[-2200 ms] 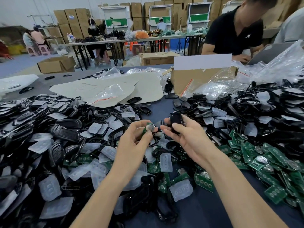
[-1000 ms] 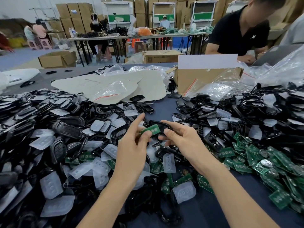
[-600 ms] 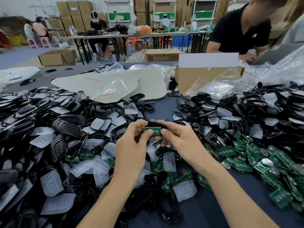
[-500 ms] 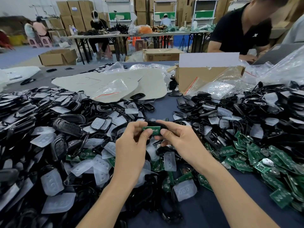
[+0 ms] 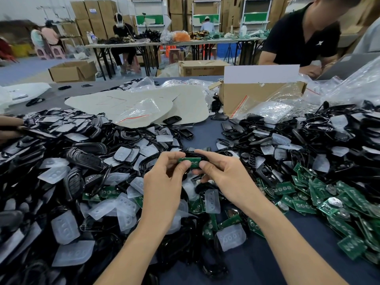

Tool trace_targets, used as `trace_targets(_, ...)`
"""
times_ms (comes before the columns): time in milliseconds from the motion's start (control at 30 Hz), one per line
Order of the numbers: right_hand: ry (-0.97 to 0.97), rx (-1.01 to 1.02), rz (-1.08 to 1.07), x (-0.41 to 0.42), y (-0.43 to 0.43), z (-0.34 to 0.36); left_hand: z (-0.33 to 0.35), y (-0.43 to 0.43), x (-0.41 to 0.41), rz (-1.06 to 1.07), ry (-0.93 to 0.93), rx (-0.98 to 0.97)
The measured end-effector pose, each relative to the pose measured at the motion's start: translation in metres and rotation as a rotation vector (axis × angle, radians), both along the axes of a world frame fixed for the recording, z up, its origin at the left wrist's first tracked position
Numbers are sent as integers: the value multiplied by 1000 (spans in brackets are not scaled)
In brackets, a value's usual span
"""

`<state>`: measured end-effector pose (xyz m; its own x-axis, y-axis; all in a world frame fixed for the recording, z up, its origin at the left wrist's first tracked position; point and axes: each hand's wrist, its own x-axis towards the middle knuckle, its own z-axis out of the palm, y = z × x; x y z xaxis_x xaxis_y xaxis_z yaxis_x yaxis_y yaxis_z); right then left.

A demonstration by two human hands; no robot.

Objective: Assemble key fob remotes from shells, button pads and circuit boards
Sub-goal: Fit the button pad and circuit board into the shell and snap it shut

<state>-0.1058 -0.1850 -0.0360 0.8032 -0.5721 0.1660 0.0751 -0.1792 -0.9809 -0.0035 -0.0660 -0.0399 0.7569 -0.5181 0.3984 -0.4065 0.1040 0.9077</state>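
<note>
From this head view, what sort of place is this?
Most likely a hand-assembly workshop in a warehouse: heaps of black shells and green circuit boards cover the table, stacked cartons line the back, other workers sit at long tables.

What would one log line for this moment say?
step: board into shell | left hand: pinches board | right hand: holds shell

Shell heap [image 5: 82, 159] on the table's [image 5: 267, 264] left, second heap [image 5: 339, 128] far right, circuit boards [image 5: 304, 204] near right, button pads [image 5: 212, 200] near centre, left hand [image 5: 164, 182] and right hand [image 5: 228, 177] at centre on one shell [image 5: 195, 154], cardboard box [image 5: 253, 95] behind.
</note>
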Motion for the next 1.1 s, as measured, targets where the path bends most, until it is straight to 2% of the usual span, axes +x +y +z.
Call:
trace_targets(400, 7, -43, -40, 1, -1, -4, 0, 0, -1, 36, -54, 5)
trace_targets(567, 28, -77, -68, 1, -1, -6, -1, 1, -3, 51, -129, 30)
trace_targets(767, 16, -90, -74, 1, 1, -4, -3, 0, 0, 39, -57, 14)
trace_targets(1100, 16, -106, -30, 1, 3, -3, -3, 0, 1, 29, -55, 27)
